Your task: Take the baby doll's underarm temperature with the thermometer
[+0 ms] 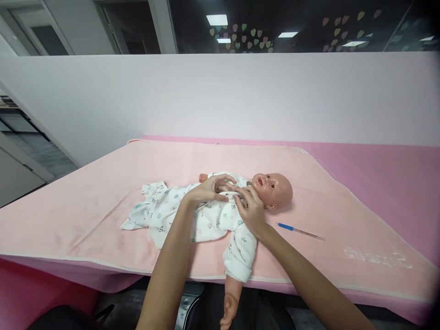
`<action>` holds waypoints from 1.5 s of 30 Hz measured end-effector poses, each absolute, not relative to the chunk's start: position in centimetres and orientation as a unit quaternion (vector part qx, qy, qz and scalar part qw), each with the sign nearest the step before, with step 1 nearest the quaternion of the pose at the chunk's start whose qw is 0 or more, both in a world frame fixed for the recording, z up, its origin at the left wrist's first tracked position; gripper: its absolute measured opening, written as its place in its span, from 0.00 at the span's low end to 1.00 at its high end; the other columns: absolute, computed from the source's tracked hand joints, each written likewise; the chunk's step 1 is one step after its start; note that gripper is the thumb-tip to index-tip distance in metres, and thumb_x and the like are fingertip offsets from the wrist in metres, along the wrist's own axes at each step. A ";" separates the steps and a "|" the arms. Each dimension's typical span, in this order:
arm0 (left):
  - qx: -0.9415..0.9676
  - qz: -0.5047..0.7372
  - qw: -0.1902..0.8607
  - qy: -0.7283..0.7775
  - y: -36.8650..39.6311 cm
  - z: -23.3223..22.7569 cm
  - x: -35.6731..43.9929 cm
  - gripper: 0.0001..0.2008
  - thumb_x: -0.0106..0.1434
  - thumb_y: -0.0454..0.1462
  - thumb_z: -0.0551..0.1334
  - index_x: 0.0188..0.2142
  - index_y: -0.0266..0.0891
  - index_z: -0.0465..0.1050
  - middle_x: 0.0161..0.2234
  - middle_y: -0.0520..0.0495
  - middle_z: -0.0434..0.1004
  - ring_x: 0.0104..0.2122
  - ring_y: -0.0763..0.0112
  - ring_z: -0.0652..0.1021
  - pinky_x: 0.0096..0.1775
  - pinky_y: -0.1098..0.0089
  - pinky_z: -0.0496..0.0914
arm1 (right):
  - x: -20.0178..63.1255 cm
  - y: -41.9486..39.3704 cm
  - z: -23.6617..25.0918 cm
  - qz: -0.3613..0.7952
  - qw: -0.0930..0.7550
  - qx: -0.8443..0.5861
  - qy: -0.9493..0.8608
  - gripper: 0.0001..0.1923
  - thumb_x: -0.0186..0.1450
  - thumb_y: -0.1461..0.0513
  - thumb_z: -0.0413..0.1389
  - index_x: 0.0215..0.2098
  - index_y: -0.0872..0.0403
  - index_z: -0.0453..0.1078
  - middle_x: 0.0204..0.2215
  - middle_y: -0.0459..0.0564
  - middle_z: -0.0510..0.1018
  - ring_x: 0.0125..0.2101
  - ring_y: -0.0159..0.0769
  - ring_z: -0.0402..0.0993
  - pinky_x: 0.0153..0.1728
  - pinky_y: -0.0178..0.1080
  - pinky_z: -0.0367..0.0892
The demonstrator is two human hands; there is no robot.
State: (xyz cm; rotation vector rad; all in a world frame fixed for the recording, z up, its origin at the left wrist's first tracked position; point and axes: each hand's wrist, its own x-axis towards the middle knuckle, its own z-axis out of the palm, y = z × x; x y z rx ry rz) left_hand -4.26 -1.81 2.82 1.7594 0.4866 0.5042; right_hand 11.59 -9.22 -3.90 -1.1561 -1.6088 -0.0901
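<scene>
A bald baby doll [280,189] lies on its back, head to the right, dressed in a white printed baby gown [209,224]. My left hand [217,187] is over the doll's chest, fingers curled at the gown's front opening, thumb apart below them. Against it, near the collar, my right hand [250,208] pinches at the same white fabric edge. The fingertips of both hands nearly meet, and what lies exactly between them is partly hidden. A thin white tie [202,206] trails from the gown by my left wrist. One doll arm [232,298] hangs over the table's front edge.
A blue-capped pen-like stick [299,230] lies right of my right forearm. Under the doll a peach blanket [103,183] covers much of the pink tabletop [388,183]. Behind rises a white wall [220,96] with dark glass above. A dark seat [237,311] is below the front edge.
</scene>
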 end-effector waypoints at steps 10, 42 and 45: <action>0.742 0.207 0.598 0.222 -1.6 2.6 -4.2 0.31 0.45 0.34 0.69 0.49 0.38 0.64 0.38 0.42 0.76 0.30 0.73 0.76 0.33 0.72 0.69 | 11.5 -9.5 -3.6 -0.043 0.549 -0.478 -0.685 0.08 0.64 0.62 0.49 0.38 0.52 0.70 0.30 0.47 0.69 0.22 0.26 0.64 0.23 0.31 0.61; 0.762 0.213 0.555 0.256 -1.3 2.0 -4.0 0.26 0.42 0.33 0.70 0.43 0.38 0.68 0.25 0.53 0.71 0.29 0.74 0.73 0.37 0.70 0.67 | 11.8 -9.2 -3.7 -0.026 0.540 -0.491 -0.684 0.08 0.65 0.61 0.49 0.35 0.53 0.70 0.28 0.46 0.70 0.24 0.28 0.65 0.26 0.33 0.61; 0.761 0.209 0.560 0.253 -1.2 1.9 -4.1 0.27 0.42 0.33 0.69 0.44 0.38 0.68 0.25 0.54 0.71 0.29 0.74 0.73 0.37 0.70 0.68 | 11.9 -9.2 -3.7 -0.029 0.534 -0.491 -0.688 0.08 0.65 0.62 0.49 0.35 0.52 0.70 0.28 0.46 0.71 0.24 0.28 0.65 0.26 0.32 0.61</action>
